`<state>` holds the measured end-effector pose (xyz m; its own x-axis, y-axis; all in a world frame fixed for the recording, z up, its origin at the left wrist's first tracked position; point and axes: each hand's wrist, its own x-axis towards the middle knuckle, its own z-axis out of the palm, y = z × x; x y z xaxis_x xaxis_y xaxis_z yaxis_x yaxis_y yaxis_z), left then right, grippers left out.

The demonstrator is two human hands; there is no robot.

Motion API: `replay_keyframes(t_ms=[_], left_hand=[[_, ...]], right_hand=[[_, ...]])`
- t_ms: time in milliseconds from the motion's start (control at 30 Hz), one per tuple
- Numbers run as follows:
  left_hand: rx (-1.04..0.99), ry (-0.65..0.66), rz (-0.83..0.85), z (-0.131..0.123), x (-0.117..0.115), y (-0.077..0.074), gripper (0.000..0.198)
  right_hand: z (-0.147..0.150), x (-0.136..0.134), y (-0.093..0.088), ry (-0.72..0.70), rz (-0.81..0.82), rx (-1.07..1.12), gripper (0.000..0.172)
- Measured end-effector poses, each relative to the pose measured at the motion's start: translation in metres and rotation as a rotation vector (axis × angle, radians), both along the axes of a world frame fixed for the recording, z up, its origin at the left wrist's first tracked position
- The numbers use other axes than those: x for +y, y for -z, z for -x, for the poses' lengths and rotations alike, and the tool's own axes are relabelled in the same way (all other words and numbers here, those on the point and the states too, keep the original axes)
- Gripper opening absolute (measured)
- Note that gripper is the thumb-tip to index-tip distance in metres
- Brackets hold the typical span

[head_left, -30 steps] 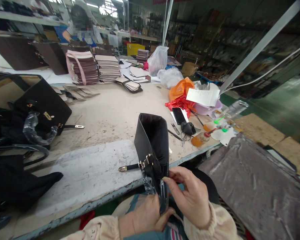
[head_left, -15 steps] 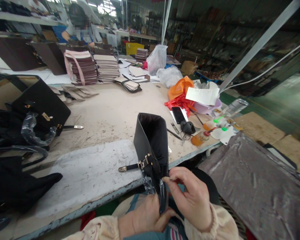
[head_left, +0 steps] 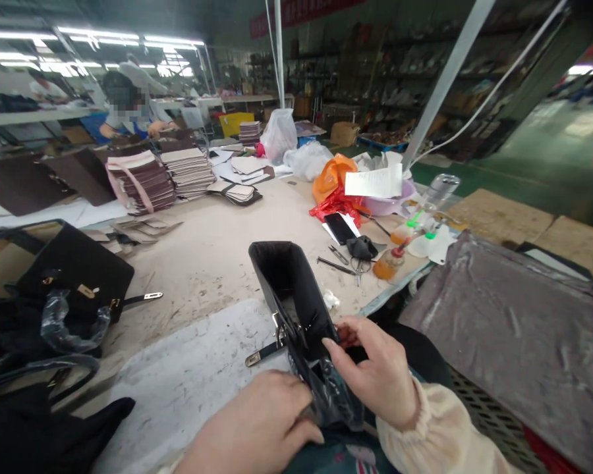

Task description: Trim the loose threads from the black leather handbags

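A black handbag [head_left: 289, 289] leans over the near edge of the worktable [head_left: 217, 250], its open mouth turned up and away from me. A gold-tipped strap [head_left: 261, 352] hangs from its clasp. My left hand [head_left: 257, 431] grips the bag's lower end, where clear plastic wrap [head_left: 333, 395] covers it. My right hand [head_left: 375, 368] pinches the bag's edge beside the clasp, fingers bent and closed on it.
More black bags [head_left: 74, 270] and wrapped handles lie at the left. Stacks of cut panels [head_left: 143, 181] stand at the back. Scissors [head_left: 358, 266], a phone [head_left: 339, 227], glue bottles [head_left: 388, 263] and plastic sacks [head_left: 333, 174] crowd the right side. A person works at the far bench.
The view has tilted up and the bag now leans more toward me. My left hand has come up over the bag's lower end; my right hand stays on its edge.
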<state>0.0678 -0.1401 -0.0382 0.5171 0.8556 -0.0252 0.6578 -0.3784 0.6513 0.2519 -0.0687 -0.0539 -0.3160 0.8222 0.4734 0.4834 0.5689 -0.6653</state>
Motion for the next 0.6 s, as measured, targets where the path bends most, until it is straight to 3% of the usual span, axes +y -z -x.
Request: replay_keyframes(t_ms=[67,133,167,233,333,433,600], left_hand=[[0.016,-0.017,-0.082,0.02,0.008,-0.023,0.011],[-0.063,-0.105,-0.376,0.032,0.023,-0.041,0.018],[-0.053,-0.151,-0.505,0.035,0.034,-0.048,0.024],[0.032,-0.119,-0.638,0.032,0.057,-0.056,0.032],[0.207,0.053,-0.572,0.016,0.089,-0.06,0.034],[0.311,0.195,-0.439,0.0,0.11,-0.057,0.024],[0.355,0.241,-0.354,-0.013,0.122,-0.049,0.02]], right_hand=[[-0.003,0.004,-0.003,-0.03,-0.012,0.003,0.015],[-0.007,0.01,-0.008,-0.098,-0.021,0.001,0.014],[-0.01,0.013,-0.011,-0.139,-0.023,0.001,0.014],[-0.015,0.021,-0.017,-0.202,-0.026,0.009,0.015],[-0.021,0.03,-0.024,-0.244,-0.024,0.037,0.01],[-0.022,0.034,-0.021,-0.228,0.015,0.073,0.005],[-0.026,0.032,-0.006,-0.139,0.197,0.156,0.009]])
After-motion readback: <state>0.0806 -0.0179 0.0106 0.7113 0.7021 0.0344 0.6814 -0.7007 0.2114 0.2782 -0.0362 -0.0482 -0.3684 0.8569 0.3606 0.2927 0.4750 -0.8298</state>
